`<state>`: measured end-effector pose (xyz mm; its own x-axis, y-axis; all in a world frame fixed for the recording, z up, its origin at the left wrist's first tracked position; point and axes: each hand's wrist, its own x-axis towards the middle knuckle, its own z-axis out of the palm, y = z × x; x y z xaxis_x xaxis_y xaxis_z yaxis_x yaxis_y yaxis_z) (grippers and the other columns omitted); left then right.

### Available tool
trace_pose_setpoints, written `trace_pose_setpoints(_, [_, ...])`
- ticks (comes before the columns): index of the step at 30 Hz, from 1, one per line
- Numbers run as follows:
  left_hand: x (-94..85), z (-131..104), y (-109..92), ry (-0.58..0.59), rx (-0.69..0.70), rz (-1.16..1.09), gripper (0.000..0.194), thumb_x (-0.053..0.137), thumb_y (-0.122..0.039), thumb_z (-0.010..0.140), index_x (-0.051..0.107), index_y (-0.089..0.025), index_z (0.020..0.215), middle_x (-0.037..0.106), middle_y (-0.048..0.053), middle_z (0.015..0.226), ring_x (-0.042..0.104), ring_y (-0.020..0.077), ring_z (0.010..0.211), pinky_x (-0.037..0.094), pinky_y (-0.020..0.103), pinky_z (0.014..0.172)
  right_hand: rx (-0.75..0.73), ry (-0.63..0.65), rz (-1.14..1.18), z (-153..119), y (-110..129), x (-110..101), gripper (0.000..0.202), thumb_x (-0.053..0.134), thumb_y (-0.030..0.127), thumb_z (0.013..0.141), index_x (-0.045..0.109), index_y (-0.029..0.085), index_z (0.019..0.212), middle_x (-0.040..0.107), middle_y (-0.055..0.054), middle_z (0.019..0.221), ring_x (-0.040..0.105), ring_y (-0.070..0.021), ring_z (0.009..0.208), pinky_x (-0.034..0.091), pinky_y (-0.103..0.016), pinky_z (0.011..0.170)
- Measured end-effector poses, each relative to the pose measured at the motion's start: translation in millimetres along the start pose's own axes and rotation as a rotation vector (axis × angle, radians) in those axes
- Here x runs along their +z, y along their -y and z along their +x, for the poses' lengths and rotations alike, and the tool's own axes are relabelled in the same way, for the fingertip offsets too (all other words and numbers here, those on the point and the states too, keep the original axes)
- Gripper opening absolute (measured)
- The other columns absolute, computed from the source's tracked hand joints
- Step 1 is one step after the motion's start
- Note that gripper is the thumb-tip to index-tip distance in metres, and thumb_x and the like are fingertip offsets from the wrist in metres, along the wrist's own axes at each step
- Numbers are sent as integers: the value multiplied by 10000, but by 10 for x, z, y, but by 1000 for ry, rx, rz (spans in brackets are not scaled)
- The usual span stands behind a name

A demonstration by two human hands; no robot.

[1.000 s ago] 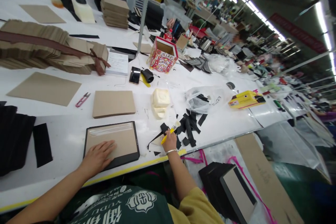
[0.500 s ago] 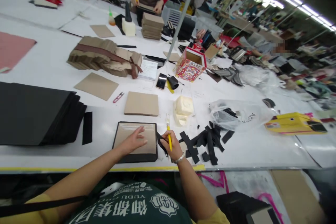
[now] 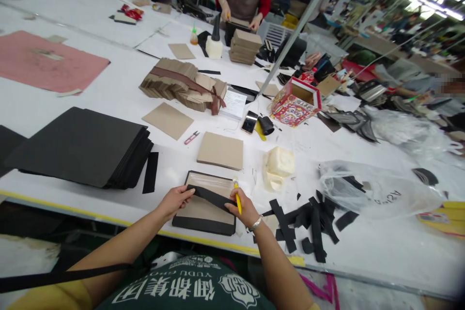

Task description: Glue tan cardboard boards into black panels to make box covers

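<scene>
A black strip (image 3: 210, 197) is stretched between my two hands, above a beige board with black edges (image 3: 203, 225). My left hand (image 3: 178, 201) pinches the strip's left end. At its other end, my right hand (image 3: 244, 208) grips the strip and also holds a yellow-handled brush (image 3: 238, 197), bristles pointing away from me. Loose black strips (image 3: 316, 220) lie in a heap to the right. Behind the black-edged board sits a stack of beige boards (image 3: 220, 150), with a cream-coloured container (image 3: 279, 167) to its right.
Black sheets (image 3: 80, 147) are piled at the left. Farther back are a tied beige bundle (image 3: 181, 82), a phone (image 3: 250, 122), a red patterned box (image 3: 296, 101) and a slanted metal pole (image 3: 298, 34). A plastic bag (image 3: 378, 191) lies right. Across the table, a person in red works.
My left hand, previously open over the board, now holds one end of the black strip. The strip has been lifted and stretched across the board. The view has shifted left.
</scene>
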<state>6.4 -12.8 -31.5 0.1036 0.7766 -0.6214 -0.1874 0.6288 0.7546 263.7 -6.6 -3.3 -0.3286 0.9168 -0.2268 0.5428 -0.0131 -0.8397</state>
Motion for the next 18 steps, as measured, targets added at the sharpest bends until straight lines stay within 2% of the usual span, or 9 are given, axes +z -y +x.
trace_pose_setpoints(3, [-81, 89, -36, -114, 13, 72, 380, 687, -457, 557, 472, -145, 563, 389, -69, 466, 309, 33, 405, 161, 170, 376, 41, -92, -81, 110, -135, -3, 235, 560, 300, 714, 417, 215, 880, 542, -6, 803, 578, -166, 788, 437, -291, 710])
trace_pose_setpoints(8, [-74, 287, -21, -120, 22, 162, 363, 575, -505, 632, 512, -150, 591, 495, -23, 522, 422, 78, 450, 272, 187, 404, 92, -255, -207, 340, -345, 106, 235, 512, 312, 733, 408, 208, 915, 556, -24, 805, 590, -182, 755, 436, -290, 663])
trace_pose_setpoints(10, [-83, 364, -8, -164, 48, 300, 347, 538, -493, 661, 505, -159, 569, 479, -29, 479, 415, 87, 428, 278, 199, 412, 116, -301, -265, 411, -404, 146, 223, 498, 313, 737, 411, 206, 913, 553, -21, 800, 583, -177, 713, 431, -282, 638])
trace_pose_setpoints(15, [-148, 505, -3, -339, 270, 738, 298, 496, -404, 705, 512, -171, 520, 477, -32, 460, 450, 109, 477, 285, 214, 480, 187, -337, -382, 518, -464, 174, 206, 490, 314, 748, 428, 205, 912, 549, 0, 744, 558, -158, 603, 395, -253, 569])
trace_pose_setpoints(18, [-159, 560, 2, -382, 269, 855, 289, 479, -380, 717, 508, -176, 514, 500, -24, 483, 459, 117, 497, 277, 220, 494, 225, -324, -437, 567, -474, 183, 211, 501, 316, 758, 436, 205, 927, 544, 11, 704, 545, -151, 568, 366, -237, 542])
